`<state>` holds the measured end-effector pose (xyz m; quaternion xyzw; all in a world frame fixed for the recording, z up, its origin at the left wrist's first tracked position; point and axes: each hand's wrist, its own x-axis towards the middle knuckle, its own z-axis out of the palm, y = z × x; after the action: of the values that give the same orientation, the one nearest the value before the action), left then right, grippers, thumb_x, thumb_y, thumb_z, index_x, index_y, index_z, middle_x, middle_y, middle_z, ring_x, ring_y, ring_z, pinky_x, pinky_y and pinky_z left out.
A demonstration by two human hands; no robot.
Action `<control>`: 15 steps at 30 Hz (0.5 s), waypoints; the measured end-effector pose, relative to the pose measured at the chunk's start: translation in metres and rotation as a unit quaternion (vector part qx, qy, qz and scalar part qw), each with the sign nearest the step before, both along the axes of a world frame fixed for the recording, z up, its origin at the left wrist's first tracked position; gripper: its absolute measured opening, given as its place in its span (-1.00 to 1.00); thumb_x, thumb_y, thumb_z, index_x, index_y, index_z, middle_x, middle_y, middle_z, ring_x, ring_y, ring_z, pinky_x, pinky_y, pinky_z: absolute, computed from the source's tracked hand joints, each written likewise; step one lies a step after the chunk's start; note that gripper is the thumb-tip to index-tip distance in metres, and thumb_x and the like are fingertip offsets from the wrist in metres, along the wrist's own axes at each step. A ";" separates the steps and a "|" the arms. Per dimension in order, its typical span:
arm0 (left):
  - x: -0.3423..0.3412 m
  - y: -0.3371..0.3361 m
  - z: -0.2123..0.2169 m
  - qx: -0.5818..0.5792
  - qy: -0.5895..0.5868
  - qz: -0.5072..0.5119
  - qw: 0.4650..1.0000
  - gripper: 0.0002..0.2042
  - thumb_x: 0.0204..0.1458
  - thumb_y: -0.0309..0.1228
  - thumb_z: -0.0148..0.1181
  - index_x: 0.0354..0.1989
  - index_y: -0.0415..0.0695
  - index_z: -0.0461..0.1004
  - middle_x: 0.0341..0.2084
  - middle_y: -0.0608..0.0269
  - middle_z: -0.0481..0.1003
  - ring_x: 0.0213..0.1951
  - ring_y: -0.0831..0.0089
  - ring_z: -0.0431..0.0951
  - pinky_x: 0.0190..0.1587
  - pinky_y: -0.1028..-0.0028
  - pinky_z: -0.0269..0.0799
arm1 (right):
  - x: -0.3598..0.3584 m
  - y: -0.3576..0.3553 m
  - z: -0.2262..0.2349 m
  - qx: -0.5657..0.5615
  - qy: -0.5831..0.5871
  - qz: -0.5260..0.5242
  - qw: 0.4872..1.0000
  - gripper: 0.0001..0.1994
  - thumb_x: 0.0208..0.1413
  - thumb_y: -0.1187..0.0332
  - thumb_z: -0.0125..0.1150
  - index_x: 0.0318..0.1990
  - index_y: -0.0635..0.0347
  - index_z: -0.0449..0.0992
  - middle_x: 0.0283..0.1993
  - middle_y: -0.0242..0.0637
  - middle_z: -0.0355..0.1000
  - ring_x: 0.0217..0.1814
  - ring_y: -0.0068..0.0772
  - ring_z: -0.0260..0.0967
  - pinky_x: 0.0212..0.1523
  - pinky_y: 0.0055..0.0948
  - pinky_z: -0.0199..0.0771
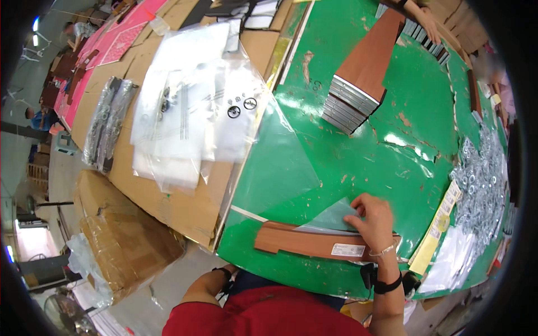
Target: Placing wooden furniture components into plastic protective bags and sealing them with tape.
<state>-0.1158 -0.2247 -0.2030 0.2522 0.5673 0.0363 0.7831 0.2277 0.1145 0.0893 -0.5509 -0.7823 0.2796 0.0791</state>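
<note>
My right hand (372, 221) presses down on a brown wood-grain panel (314, 242) lying near the front edge of the green table (358, 151), fingers pinching the edge of a clear plastic bag (280, 168) spread over it. My left hand is hidden below the table edge, so I cannot tell its grip. A stack of similar panels (361, 78) sits farther back, and a heap of metal washers (482, 185) lies to the right.

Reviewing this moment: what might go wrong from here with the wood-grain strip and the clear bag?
The right hand works the clear plastic bag over the wood-grain strip alone; the left hand is out of sight, so the bag may slip or bunch. The strip lies near the green table edge and could get pushed off.
</note>
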 end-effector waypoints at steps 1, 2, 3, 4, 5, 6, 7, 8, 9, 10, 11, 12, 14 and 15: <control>-0.002 -0.001 0.003 0.019 0.010 -0.011 1.000 -0.68 0.16 -0.17 0.10 -0.11 -0.13 0.60 -0.25 -0.02 0.62 -0.12 0.07 0.60 -0.12 0.17 0.49 | -0.001 -0.001 -0.005 -0.007 -0.003 0.031 0.999 -0.76 -0.12 0.39 0.41 -0.25 0.15 0.55 -0.39 -0.33 0.48 -0.23 -0.21 0.44 -0.13 -0.27 0.29; -0.011 0.001 0.008 0.037 0.021 -0.021 0.999 -0.68 0.16 -0.17 0.09 -0.11 -0.13 0.60 -0.25 -0.02 0.62 -0.12 0.07 0.60 -0.12 0.17 0.49 | -0.002 -0.001 -0.009 -0.014 -0.006 0.064 0.998 -0.81 -0.14 0.39 0.42 -0.34 0.14 0.56 -0.44 -0.35 0.47 -0.26 -0.22 0.44 -0.15 -0.27 0.29; -0.019 0.002 0.012 0.056 0.030 -0.034 0.997 -0.68 0.16 -0.17 0.09 -0.11 -0.13 0.60 -0.26 -0.02 0.62 -0.13 0.07 0.61 -0.13 0.17 0.49 | 0.000 -0.004 -0.010 0.001 -0.005 0.061 0.998 -0.81 -0.14 0.39 0.42 -0.34 0.14 0.56 -0.44 -0.35 0.47 -0.26 -0.22 0.44 -0.15 -0.27 0.29; -0.024 0.001 0.015 0.075 0.039 -0.047 0.995 -0.68 0.16 -0.17 0.09 -0.11 -0.13 0.61 -0.26 -0.02 0.62 -0.13 0.06 0.61 -0.13 0.17 0.49 | 0.003 -0.009 -0.011 -0.001 0.044 0.041 0.998 -0.84 -0.13 0.38 0.42 -0.37 0.14 0.57 -0.42 -0.32 0.48 -0.26 -0.22 0.44 -0.14 -0.26 0.29; -0.032 0.001 0.022 0.091 0.048 -0.058 0.993 -0.68 0.16 -0.17 0.09 -0.11 -0.12 0.61 -0.26 -0.02 0.62 -0.14 0.06 0.61 -0.13 0.17 0.50 | 0.006 -0.014 -0.009 -0.005 0.095 0.023 0.995 -0.86 -0.12 0.36 0.42 -0.40 0.14 0.58 -0.40 -0.30 0.48 -0.26 -0.22 0.44 -0.13 -0.25 0.28; -0.034 -0.001 0.028 0.107 0.057 -0.071 0.990 -0.68 0.16 -0.17 0.09 -0.11 -0.12 0.61 -0.27 -0.02 0.62 -0.14 0.06 0.61 -0.13 0.17 0.50 | 0.010 -0.020 -0.002 -0.040 0.116 -0.002 0.992 -0.87 -0.07 0.34 0.40 -0.39 0.14 0.59 -0.38 -0.27 0.49 -0.25 -0.20 0.43 -0.11 -0.22 0.27; -0.035 -0.006 0.033 0.121 0.066 -0.084 0.987 -0.68 0.17 -0.17 0.09 -0.11 -0.12 0.61 -0.27 -0.02 0.62 -0.15 0.05 0.61 -0.14 0.17 0.50 | 0.012 -0.030 0.003 -0.030 0.117 -0.005 0.993 -0.87 -0.07 0.34 0.40 -0.39 0.14 0.59 -0.38 -0.27 0.49 -0.25 -0.20 0.43 -0.11 -0.22 0.27; -0.040 -0.016 0.042 0.133 0.076 -0.099 0.983 -0.68 0.17 -0.17 0.08 -0.12 -0.12 0.61 -0.27 -0.02 0.62 -0.15 0.05 0.61 -0.14 0.17 0.50 | 0.013 -0.041 0.009 0.015 0.097 0.008 0.995 -0.89 -0.04 0.34 0.39 -0.39 0.14 0.60 -0.35 -0.28 0.51 -0.22 -0.21 0.44 -0.08 -0.22 0.27; -0.048 -0.028 0.051 0.144 0.081 -0.116 0.979 -0.68 0.17 -0.17 0.08 -0.12 -0.11 0.61 -0.28 -0.02 0.62 -0.16 0.05 0.61 -0.14 0.17 0.50 | 0.017 -0.053 0.019 0.060 0.071 0.019 0.996 -0.90 -0.02 0.35 0.38 -0.39 0.14 0.60 -0.32 -0.28 0.52 -0.19 -0.22 0.44 -0.05 -0.22 0.26; -0.059 -0.051 0.059 0.153 0.086 -0.133 0.975 -0.68 0.17 -0.17 0.08 -0.12 -0.11 0.61 -0.28 -0.02 0.62 -0.16 0.05 0.61 -0.14 0.17 0.50 | 0.015 -0.066 0.033 0.082 0.045 0.054 0.994 -0.88 0.00 0.36 0.37 -0.32 0.15 0.61 -0.26 -0.27 0.54 -0.16 -0.22 0.44 -0.02 -0.24 0.25; -0.063 -0.078 0.065 0.164 0.090 -0.150 0.971 -0.68 0.17 -0.17 0.08 -0.12 -0.11 0.61 -0.28 -0.02 0.62 -0.17 0.04 0.61 -0.14 0.17 0.50 | 0.019 -0.080 0.040 0.087 0.042 0.046 0.994 -0.88 0.00 0.36 0.37 -0.32 0.15 0.61 -0.26 -0.27 0.54 -0.16 -0.22 0.44 -0.02 -0.24 0.25; -0.065 -0.092 0.073 0.168 0.093 -0.168 0.967 -0.69 0.17 -0.17 0.08 -0.12 -0.11 0.61 -0.29 -0.02 0.62 -0.17 0.04 0.61 -0.15 0.17 0.50 | 0.023 -0.098 0.042 0.113 0.093 0.017 0.989 -0.85 0.00 0.37 0.37 -0.27 0.15 0.61 -0.23 -0.26 0.54 -0.12 -0.20 0.44 0.02 -0.24 0.26; -0.078 -0.106 0.102 0.168 0.099 -0.201 0.960 -0.69 0.17 -0.17 0.07 -0.12 -0.10 0.61 -0.29 -0.02 0.62 -0.18 0.03 0.61 -0.15 0.16 0.50 | 0.033 -0.131 0.048 0.195 0.137 -0.016 0.971 -0.77 0.04 0.41 0.34 -0.11 0.18 0.60 -0.16 -0.21 0.55 -0.05 -0.20 0.47 0.08 -0.30 0.34; -0.076 -0.101 0.115 0.168 0.100 -0.221 0.955 -0.69 0.17 -0.16 0.07 -0.12 -0.10 0.61 -0.30 -0.02 0.62 -0.19 0.03 0.61 -0.15 0.16 0.50 | 0.041 -0.150 0.048 0.190 0.132 -0.028 0.972 -0.77 0.04 0.41 0.34 -0.11 0.18 0.60 -0.16 -0.21 0.55 -0.05 -0.20 0.47 0.08 -0.30 0.34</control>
<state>-0.1914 -0.3256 -0.0880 0.5014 0.5586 -0.0690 0.6571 0.2692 -0.0350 0.1377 -0.5053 -0.7882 0.1943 0.2927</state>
